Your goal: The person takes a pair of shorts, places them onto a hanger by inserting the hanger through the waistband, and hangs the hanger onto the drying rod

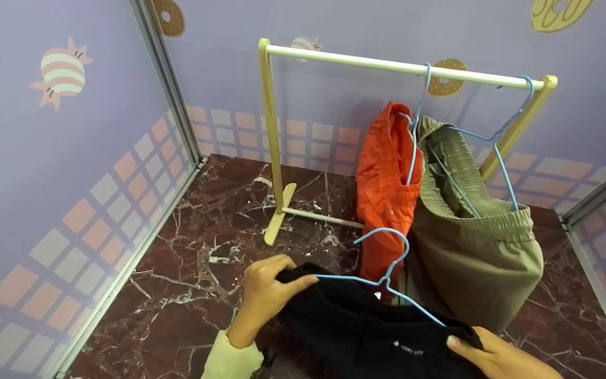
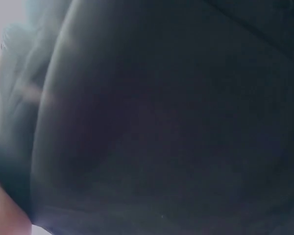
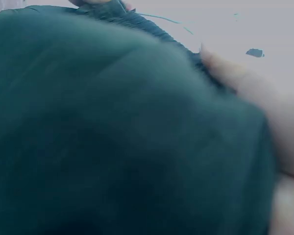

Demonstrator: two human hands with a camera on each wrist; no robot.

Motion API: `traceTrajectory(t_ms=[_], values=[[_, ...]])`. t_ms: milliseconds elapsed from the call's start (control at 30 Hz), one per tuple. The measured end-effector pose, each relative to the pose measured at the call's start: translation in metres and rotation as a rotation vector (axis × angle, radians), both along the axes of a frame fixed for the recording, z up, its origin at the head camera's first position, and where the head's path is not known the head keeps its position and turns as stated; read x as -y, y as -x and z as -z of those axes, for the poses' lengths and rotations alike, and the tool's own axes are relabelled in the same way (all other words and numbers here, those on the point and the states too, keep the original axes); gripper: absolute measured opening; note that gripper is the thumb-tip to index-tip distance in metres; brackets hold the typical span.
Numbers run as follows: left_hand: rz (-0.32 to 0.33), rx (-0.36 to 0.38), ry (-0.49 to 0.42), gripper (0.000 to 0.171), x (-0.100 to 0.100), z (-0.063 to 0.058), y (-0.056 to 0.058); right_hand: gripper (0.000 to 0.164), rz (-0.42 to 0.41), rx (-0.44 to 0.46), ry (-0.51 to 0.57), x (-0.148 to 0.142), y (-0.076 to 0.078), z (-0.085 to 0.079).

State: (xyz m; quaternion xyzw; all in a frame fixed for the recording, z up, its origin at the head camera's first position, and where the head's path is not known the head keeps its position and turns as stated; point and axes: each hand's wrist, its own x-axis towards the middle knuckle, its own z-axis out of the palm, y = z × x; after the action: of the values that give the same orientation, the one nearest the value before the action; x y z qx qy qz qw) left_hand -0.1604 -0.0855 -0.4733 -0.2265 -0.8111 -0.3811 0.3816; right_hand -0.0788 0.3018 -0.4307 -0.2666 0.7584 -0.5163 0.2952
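Note:
Black pants (image 1: 355,326) with a small white print hang spread between my two hands, low in the head view. A light-blue wire hanger (image 1: 385,279) runs inside their waistband, its hook rising above the cloth. My left hand (image 1: 269,287) grips the left end of the waistband, thumb along the hanger's arm. At the other end, my right hand (image 1: 492,352) pinches the waistband, with its thumb on the front. Dark cloth of the pants (image 2: 166,117) fills most of the left wrist view. In the right wrist view, the right hand's fingers (image 3: 235,78) lie at the waistband edge.
A wooden rack (image 1: 271,131) with a white rail (image 1: 345,59) stands ahead by the wall. Orange pants (image 1: 387,158) and khaki pants (image 1: 482,252) hang at its right on blue hangers. Dark red marbled floor (image 1: 177,295) lies below, with walls on both sides.

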Motion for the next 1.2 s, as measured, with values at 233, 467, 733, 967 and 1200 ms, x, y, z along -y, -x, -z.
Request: traceTrajectory(t_ms=[233,467,733,967,1200], values=[[-0.021,0.023,-0.052,0.030,0.000,-0.003,0.002,0.039,0.023,-0.106,0.065,0.000,-0.004,-0.005],[-0.043,0.070,-0.094,0.057,-0.008,-0.007,0.003,0.035,0.134,-0.035,0.073,0.012,-0.011,-0.018],[0.011,0.188,-0.085,0.083,-0.022,-0.007,-0.003,0.040,0.319,0.060,0.062,0.034,-0.014,-0.037],[0.082,0.227,-0.117,0.069,-0.035,0.001,-0.008,0.045,0.541,0.129,0.030,0.067,-0.013,-0.055],[0.144,0.215,-0.207,0.037,-0.039,0.011,-0.010,0.037,0.677,0.021,0.108,0.094,-0.005,-0.065]])
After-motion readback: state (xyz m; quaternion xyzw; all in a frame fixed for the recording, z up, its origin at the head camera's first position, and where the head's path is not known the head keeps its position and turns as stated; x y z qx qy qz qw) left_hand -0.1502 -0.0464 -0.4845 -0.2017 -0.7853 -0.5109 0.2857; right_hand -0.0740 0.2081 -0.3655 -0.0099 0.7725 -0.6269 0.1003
